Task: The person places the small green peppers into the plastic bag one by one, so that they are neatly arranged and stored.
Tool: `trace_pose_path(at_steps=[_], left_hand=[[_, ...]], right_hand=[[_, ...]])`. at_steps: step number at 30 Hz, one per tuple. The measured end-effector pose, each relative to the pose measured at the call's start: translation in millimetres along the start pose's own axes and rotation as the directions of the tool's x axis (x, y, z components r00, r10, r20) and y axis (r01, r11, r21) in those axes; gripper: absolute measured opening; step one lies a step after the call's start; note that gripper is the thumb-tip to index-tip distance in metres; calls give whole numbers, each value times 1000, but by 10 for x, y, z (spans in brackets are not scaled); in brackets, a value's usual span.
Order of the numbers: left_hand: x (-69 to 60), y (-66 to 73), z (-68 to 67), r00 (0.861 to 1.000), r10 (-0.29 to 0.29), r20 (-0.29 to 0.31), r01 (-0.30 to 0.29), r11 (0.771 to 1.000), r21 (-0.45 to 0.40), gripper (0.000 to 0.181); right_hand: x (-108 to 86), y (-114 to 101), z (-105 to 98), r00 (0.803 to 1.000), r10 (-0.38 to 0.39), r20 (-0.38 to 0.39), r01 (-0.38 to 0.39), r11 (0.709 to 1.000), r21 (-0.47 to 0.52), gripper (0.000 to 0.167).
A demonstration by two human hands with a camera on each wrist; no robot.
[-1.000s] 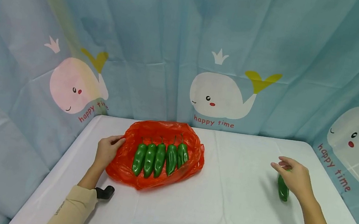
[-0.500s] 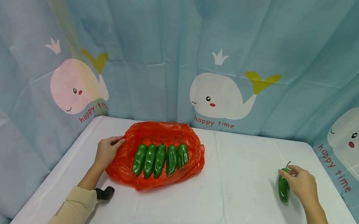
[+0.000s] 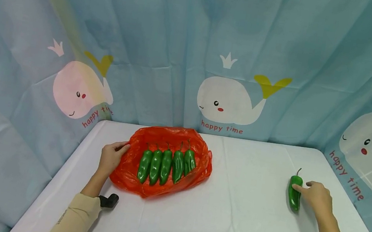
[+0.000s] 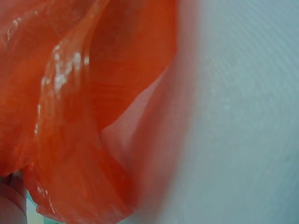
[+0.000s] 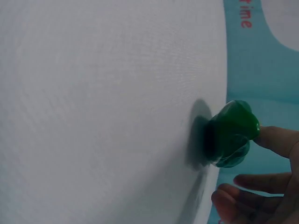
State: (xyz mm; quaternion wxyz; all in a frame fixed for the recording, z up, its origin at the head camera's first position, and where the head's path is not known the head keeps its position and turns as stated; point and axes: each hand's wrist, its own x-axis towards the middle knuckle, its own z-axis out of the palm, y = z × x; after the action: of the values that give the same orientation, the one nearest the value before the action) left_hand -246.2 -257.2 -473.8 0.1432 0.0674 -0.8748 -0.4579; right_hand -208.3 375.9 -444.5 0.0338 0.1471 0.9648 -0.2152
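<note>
In the head view, my left hand [image 3: 110, 159] pinches the left rim of a red plastic bag [image 3: 130, 179]. Several green peppers [image 3: 165, 166] lie side by side in the opened bag, stems pointing away. The bag's crinkled side [image 4: 70, 116] fills much of the left wrist view, with fingertips at the lower left corner. Far to the right, a single green pepper [image 3: 294, 196] lies on the table, its stem pointing to the back. My right hand [image 3: 319, 198] touches it with the extended thumb [image 5: 275, 140]; the other fingers stand apart from the pepper [image 5: 231, 135].
A white cloth covers the table [image 3: 210, 222]. Behind it and along both sides hangs a blue curtain [image 3: 166, 50] with printed whales. Each wrist carries a black camera mount [image 3: 108, 200].
My right hand has shifted a little to the right and toward me, its fingers coming away from the pepper's stem end, which now shows. The left hand stays at the bag.
</note>
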Motion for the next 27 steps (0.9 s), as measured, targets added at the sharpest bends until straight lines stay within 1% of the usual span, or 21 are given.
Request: trace_pose_path(at_steps=[3, 5, 7, 11, 14, 16, 22, 25, 27], left_hand=[[-7, -6, 0, 1000, 2, 4, -2, 1000, -1, 39], [-12, -14, 1, 1000, 0, 4, 0, 1000, 3, 39], [-16, -18, 2, 1000, -1, 5, 1, 1000, 8, 39], [-15, -26, 8, 1000, 0, 5, 0, 1000, 2, 39], [-9, -26, 9, 1000, 1, 6, -1, 1000, -2, 39], [-5, -20, 7, 1000, -6, 5, 6, 1000, -3, 39], [6, -11, 4, 1000, -19, 15, 19, 1000, -4, 40], [11, -10, 4, 1000, -15, 16, 15, 1000, -1, 40], [14, -6, 4, 1000, -11, 13, 11, 1000, 0, 40]], right_hand=[[13, 17, 15, 999, 23, 28, -23, 1000, 6, 76], [15, 14, 20, 999, 7, 37, -7, 1000, 4, 77], [19, 1, 20, 999, -18, 38, 18, 1000, 4, 76], [30, -32, 25, 997, -63, 44, 62, 998, 15, 66], [42, -53, 37, 996, -71, 55, 69, 997, 31, 61], [49, -65, 45, 996, -66, 62, 63, 997, 43, 61], [53, -107, 63, 997, -48, 57, 44, 996, 77, 59], [59, -165, 63, 997, -58, 41, 54, 994, 100, 59], [62, -227, 61, 997, -80, 23, 77, 989, 124, 58]])
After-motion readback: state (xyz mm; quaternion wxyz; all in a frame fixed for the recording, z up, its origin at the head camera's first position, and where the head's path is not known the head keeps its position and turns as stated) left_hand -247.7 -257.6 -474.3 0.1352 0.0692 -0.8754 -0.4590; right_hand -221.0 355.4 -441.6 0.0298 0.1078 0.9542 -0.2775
